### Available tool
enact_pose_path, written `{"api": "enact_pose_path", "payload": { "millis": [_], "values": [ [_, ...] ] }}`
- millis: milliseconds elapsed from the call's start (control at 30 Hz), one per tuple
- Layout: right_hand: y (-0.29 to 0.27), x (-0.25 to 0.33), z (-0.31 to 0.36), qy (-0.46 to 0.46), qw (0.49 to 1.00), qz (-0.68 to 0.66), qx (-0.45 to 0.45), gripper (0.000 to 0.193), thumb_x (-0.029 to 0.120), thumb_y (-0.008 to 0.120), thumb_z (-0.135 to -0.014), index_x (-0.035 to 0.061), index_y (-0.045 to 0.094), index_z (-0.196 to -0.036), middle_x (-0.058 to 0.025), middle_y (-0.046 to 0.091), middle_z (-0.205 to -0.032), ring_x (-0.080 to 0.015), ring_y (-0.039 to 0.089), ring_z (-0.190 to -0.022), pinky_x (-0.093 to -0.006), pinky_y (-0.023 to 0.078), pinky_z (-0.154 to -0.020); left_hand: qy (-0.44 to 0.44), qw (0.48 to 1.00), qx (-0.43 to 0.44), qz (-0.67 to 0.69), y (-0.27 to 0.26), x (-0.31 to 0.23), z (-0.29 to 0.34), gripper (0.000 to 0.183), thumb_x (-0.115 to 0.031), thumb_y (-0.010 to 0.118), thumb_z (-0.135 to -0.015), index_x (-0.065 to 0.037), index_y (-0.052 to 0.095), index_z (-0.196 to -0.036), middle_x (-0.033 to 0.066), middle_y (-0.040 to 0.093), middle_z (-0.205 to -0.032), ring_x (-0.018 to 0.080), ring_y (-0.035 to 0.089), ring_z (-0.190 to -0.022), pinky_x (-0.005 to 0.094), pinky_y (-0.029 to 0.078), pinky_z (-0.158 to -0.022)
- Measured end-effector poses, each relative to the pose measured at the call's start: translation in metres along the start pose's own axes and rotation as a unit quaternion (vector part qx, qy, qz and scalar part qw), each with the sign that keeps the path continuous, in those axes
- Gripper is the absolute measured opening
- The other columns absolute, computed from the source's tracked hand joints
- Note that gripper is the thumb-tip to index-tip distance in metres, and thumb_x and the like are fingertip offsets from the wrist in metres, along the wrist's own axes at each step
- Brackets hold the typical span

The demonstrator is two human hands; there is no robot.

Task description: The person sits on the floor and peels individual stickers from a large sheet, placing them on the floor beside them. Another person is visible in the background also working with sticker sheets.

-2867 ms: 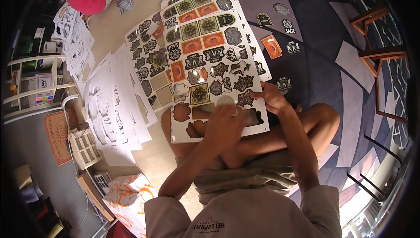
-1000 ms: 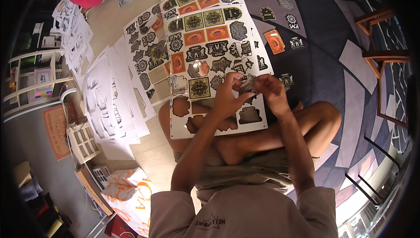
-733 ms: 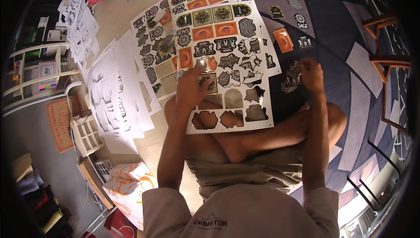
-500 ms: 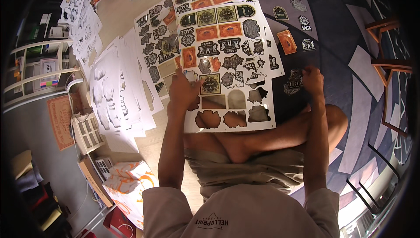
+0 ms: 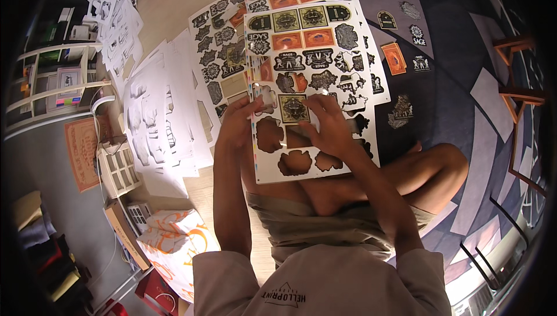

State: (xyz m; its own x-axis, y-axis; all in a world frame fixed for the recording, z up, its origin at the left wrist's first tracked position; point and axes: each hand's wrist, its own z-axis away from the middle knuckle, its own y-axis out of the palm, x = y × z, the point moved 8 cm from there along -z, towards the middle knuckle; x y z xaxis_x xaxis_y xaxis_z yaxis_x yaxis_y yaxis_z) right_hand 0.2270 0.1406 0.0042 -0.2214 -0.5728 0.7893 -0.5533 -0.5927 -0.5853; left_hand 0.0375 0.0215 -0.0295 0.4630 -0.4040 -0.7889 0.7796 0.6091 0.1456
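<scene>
A printed sticker sheet (image 5: 268,158) lies in front of me, its near end over my crossed legs. Its lower rows have cut-out holes that show my legs and the floor. My left hand (image 5: 237,123) pinches the sheet's left edge, beside a pale, shiny patch whose nature I cannot make out. My right hand (image 5: 329,123) reaches over the sheet with thumb and fingers apart. Its fingertips touch the right side of a green-and-black square sticker (image 5: 293,109), which sits in the sheet.
More sticker sheets (image 5: 376,75) lie beneath and beyond. On the dark carpet to the right rest an orange card-like sticker (image 5: 394,59), an arched sticker (image 5: 387,20) and a dark cut-out pile (image 5: 401,111). White cut-out sheets (image 5: 136,153) spread at left, near a patterned bag (image 5: 180,232).
My right hand has moved left from the dark cut-out pile on the carpet to the green square sticker. My left hand stays at the sheet's left edge. The whole view has shifted slightly.
</scene>
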Motion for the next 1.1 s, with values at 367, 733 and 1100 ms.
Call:
{"api": "enact_pose_path", "payload": {
  "millis": [367,733,1100],
  "values": [
    [0.023,-0.004,-0.003,0.111,0.985,-0.131,0.023,0.056,0.026,0.078,-0.084,0.0053,0.055,-0.131,-0.0187,0.056,-0.125,-0.0359,0.058,-0.116,-0.0438,0.050,-0.094,0.030,0.971,0.016,0.238,0.029,0.033,0.005,0.021,0.000,0.064,-0.092,-0.009,0.048,-0.101,0.0157,0.061,-0.117,0.0224,0.066,-0.099,0.0355,0.059,-0.084],
    [-0.013,-0.074,0.002,0.231,0.909,-0.313,-0.151,0.018,0.009,0.063,-0.095,-0.0055,0.062,-0.106,-0.0073,0.067,-0.092,-0.0112,0.057,-0.078,-0.0292,0.049,-0.069,0.116,0.989,0.033,0.088,0.014,-0.004,0.002,0.034,-0.017,0.048,-0.098,0.000,0.061,-0.124,0.0104,0.068,-0.103,0.0208,0.067,-0.094,0.0329,0.055,-0.084],
    [-0.191,-0.179,0.042,0.312,0.908,-0.095,-0.265,0.031,0.005,0.060,-0.092,0.0015,0.063,-0.122,-0.0116,0.070,-0.103,-0.0206,0.067,-0.091,-0.0303,0.051,-0.084,0.174,0.885,-0.166,-0.399,-0.042,-0.008,-0.048,0.046,-0.005,0.071,-0.079,-0.001,0.059,-0.123,0.0141,0.070,-0.107,0.0236,0.068,-0.093,0.0351,0.056,-0.083]
  ]
}}
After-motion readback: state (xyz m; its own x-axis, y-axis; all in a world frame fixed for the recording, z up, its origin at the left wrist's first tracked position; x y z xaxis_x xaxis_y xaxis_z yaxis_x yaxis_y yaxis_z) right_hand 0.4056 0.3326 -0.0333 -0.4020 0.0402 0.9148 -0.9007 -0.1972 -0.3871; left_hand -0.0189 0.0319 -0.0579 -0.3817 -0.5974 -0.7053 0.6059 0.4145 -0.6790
